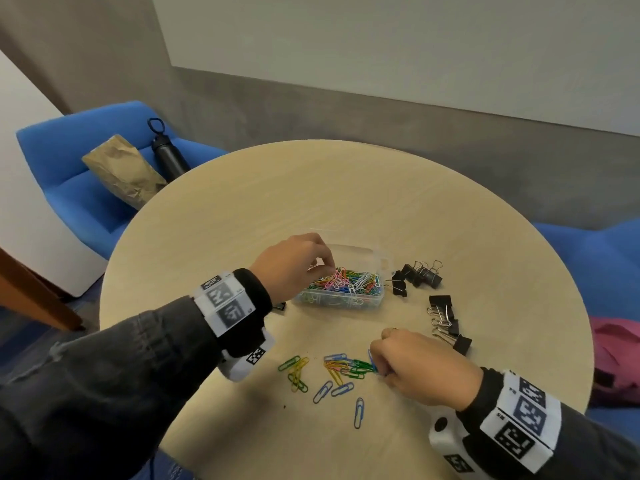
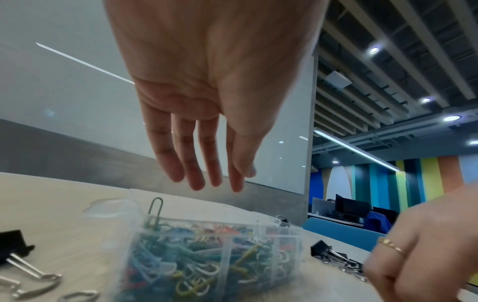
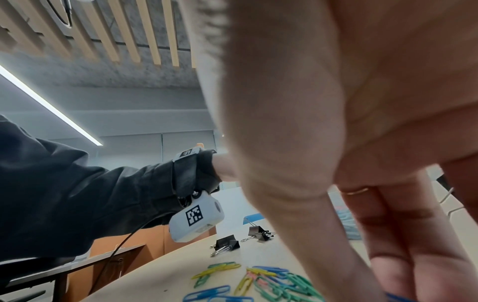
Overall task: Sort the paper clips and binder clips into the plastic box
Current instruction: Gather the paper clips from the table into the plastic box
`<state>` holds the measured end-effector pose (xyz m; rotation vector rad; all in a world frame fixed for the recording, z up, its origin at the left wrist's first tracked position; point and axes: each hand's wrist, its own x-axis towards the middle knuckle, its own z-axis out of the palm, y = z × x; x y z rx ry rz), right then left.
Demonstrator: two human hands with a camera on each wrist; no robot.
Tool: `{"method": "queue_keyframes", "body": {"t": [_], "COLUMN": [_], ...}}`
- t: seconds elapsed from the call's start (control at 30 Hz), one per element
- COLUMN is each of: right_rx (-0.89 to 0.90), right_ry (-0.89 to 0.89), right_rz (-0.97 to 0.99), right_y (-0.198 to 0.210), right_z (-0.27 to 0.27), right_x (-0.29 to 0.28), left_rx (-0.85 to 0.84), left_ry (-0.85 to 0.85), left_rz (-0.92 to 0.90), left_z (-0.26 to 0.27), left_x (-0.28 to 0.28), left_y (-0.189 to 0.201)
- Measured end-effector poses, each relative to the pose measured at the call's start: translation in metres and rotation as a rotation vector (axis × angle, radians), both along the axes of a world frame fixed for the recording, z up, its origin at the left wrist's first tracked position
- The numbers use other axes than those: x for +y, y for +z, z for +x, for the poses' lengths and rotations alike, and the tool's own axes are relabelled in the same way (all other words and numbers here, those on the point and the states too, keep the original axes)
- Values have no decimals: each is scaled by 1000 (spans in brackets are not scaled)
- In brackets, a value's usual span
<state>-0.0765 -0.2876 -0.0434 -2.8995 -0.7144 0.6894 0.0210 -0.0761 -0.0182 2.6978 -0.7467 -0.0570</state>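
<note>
A clear plastic box (image 1: pixel 332 302) stands mid-table, heaped with coloured paper clips. My left hand (image 1: pixel 325 268) hovers over its left end; in the left wrist view its fingers (image 2: pixel 196 179) hang straight and hold nothing above the box (image 2: pixel 145 247). Several loose paper clips (image 1: pixel 329 372) lie near the front edge. My right hand (image 1: pixel 378 369) is down among them, thumb and fingers pinching a blue paper clip (image 1: pixel 371 358), seen in the right wrist view only as a blue sliver under the hand (image 3: pixel 385 286). Black binder clips (image 1: pixel 420 273) lie right of the box, with more (image 1: pixel 446 323) nearer my right hand.
One binder clip (image 1: pixel 279 306) lies by the box's left end, partly behind my left wrist. Beyond the round table's (image 1: pixel 346 188) far left edge, a blue chair (image 1: pixel 79 188) holds a brown paper bag (image 1: pixel 121 168) and a black bottle (image 1: pixel 166 150). Pink cloth (image 1: pixel 616 344) lies at right.
</note>
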Motion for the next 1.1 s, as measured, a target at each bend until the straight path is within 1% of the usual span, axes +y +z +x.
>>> {"method": "queue_keyframes", "body": {"t": [0.13, 0.2, 0.27, 0.33, 0.43, 0.5, 0.6, 0.67, 0.7, 0.77, 0.8, 0.83, 0.9, 1.1], "right_rx": [-2, 26, 37, -38, -258, -371, -462, -443, -391, -207, -116, -50, 2, -32], "right_ry": [8, -2, -16, -34, -98, -148, -135, -133, -137, -146, -145, -144, -139, -53], "right_rz": [21, 43, 96, 186, 408, 515, 531, 487, 417, 201, 115, 74, 65, 181], "right_y": [-3, 1, 9, 19, 32, 39, 43, 41, 38, 27, 20, 14, 6, 1], "right_z": [-4, -3, 3, 16, 40, 51, 54, 47, 42, 32, 27, 22, 14, 7], "right_x": [-3, -6, -9, -10, -6, -2, 3, 5, 6, 7, 8, 10, 16, 30], "left_rx": [4, 68, 174, 292, 395, 393, 354, 356, 360, 369, 372, 377, 388, 351], "left_ry": [-64, -97, -124, -128, -111, -107, -101, -90, -81, -64, -60, -60, -71, -128], "left_rz": [4, 29, 94, 179, 305, 354, 385, 378, 364, 327, 309, 291, 259, 236], "left_z": [-29, -42, -54, -66, -78, -82, -84, -85, -85, -84, -84, -84, -83, -81], "left_x": [15, 23, 28, 29, 25, 21, 18, 17, 16, 14, 13, 12, 9, -1], "left_y": [5, 5, 2, -3, -12, -15, -18, -20, -20, -21, -21, -21, -21, -24]}}
